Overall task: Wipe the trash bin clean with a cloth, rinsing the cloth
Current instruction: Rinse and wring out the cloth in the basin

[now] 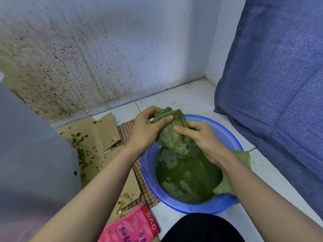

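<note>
Bin point(35, 154) stood far left beside stained cardboard point(90, 133), apart from the work. L hand point(146, 126) gripped the cloth point(171, 135) at its top, thumb across. R hand point(201, 138) curled round its lower part, above the basin point(206, 119). Risk: hard wringing near the rim would likely splash green water point(187, 177) onto the bedding point(271, 84). Fouled water could re-soil the bin.

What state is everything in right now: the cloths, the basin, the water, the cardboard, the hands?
Green cloth: stained green, bunched, held over the basin.
Left hand: grips the cloth's upper end.
Right hand: grips its lower part.
Blue basin: upright on the floor, partly filled.
Water: murky green.
Second green cloth: draped over the basin's right rim.
Cardboard: flattened, spattered green.
Pink towel: lying flat.
</note>
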A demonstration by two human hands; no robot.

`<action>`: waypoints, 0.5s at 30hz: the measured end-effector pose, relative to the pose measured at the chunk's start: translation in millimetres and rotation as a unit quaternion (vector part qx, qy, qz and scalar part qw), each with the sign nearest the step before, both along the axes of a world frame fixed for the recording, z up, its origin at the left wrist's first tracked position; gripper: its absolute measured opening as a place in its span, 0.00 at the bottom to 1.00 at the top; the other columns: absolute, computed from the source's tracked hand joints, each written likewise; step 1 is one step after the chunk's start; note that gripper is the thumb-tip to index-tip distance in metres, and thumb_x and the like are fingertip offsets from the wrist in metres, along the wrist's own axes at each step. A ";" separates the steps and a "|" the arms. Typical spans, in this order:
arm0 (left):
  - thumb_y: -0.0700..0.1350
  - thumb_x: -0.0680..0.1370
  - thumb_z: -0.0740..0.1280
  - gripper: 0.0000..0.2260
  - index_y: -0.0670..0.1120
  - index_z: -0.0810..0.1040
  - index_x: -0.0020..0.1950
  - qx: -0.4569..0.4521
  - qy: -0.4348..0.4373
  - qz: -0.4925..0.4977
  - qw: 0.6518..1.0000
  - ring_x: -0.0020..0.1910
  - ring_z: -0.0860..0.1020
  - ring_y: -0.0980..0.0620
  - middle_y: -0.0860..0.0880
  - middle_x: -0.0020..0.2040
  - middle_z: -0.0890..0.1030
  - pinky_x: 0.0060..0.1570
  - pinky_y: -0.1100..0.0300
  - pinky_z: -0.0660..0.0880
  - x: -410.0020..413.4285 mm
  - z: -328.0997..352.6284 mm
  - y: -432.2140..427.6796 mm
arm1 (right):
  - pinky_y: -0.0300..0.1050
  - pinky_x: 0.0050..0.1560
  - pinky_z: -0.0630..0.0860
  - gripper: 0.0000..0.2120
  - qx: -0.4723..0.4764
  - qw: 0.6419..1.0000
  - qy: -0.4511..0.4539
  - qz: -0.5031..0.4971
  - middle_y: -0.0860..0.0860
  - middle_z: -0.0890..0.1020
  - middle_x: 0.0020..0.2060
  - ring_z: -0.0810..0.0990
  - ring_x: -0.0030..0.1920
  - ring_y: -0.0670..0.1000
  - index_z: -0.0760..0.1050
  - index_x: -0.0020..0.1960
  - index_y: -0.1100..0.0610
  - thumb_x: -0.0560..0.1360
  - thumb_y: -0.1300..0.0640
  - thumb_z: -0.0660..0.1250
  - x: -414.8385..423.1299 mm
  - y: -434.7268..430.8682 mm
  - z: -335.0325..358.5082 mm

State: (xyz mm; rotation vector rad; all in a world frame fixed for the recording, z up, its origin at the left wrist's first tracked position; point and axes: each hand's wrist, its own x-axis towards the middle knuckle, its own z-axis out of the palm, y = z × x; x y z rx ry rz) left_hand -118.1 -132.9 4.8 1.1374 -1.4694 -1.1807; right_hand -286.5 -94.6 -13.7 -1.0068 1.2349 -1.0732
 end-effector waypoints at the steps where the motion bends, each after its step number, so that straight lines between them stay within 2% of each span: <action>1: 0.44 0.75 0.75 0.07 0.41 0.81 0.46 -0.022 -0.012 0.021 0.999 0.40 0.79 0.52 0.39 0.43 0.82 0.39 0.57 0.77 1.8 3.0 -0.3 | 0.49 0.49 0.82 0.13 0.006 1.000 -0.022 0.017 0.57 0.87 0.46 0.86 0.47 0.56 0.82 0.53 0.59 0.70 0.57 0.75 1.0 -1.0 1.9; 4: 0.47 0.75 0.74 0.06 0.48 0.79 0.42 -0.029 -0.015 0.100 0.994 0.35 0.79 0.54 0.48 0.35 0.81 0.35 0.59 0.75 13.8 6.2 -6.7 | 0.53 0.54 0.81 0.23 0.037 0.995 -0.074 0.054 0.59 0.85 0.51 0.85 0.52 0.58 0.78 0.57 0.62 0.65 0.57 0.76 4.4 -3.9 -1.6; 7: 0.51 0.76 0.73 0.10 0.47 0.77 0.40 0.002 -0.044 0.140 0.989 0.32 0.80 0.51 0.49 0.32 0.82 0.33 0.55 0.75 29.0 -1.1 -10.5 | 0.52 0.51 0.83 0.20 0.071 0.988 -0.136 0.031 0.60 0.84 0.53 0.84 0.53 0.57 0.76 0.58 0.64 0.69 0.59 0.72 13.1 -9.9 -5.4; 9: 0.55 0.77 0.71 0.17 0.42 0.77 0.40 0.007 -0.081 0.173 0.981 0.33 0.79 0.49 0.45 0.34 0.82 0.34 0.54 0.73 37.0 -11.7 -14.0 | 0.45 0.37 0.82 0.13 0.092 0.992 -0.086 0.023 0.59 0.84 0.46 0.84 0.40 0.53 0.77 0.55 0.64 0.75 0.56 0.69 22.9 -14.9 -5.3; 11: 0.57 0.76 0.70 0.22 0.38 0.77 0.40 0.026 -0.099 0.204 0.974 0.34 0.76 0.49 0.45 0.33 0.79 0.35 0.55 0.70 43.6 -23.5 -20.2 | 0.39 0.26 0.73 0.13 0.111 0.994 -0.007 0.011 0.55 0.81 0.36 0.76 0.27 0.49 0.78 0.53 0.63 0.79 0.52 0.67 35.3 -18.8 -7.1; 13: 0.61 0.73 0.70 0.24 0.39 0.76 0.38 0.047 -0.090 0.211 0.972 0.34 0.74 0.49 0.46 0.33 0.76 0.35 0.53 0.70 48.1 -35.2 -26.4 | 0.38 0.24 0.70 0.13 0.124 0.991 0.048 -0.018 0.53 0.80 0.35 0.74 0.27 0.48 0.79 0.48 0.59 0.79 0.49 0.66 47.1 -23.6 -13.1; 15: 0.66 0.69 0.68 0.24 0.43 0.74 0.36 0.066 -0.107 0.212 0.969 0.35 0.74 0.49 0.47 0.33 0.75 0.37 0.52 0.71 52.0 -47.8 -32.2 | 0.43 0.33 0.78 0.14 0.134 0.985 0.079 -0.076 0.54 0.83 0.41 0.80 0.36 0.51 0.79 0.46 0.57 0.78 0.46 0.67 58.9 -28.0 -22.1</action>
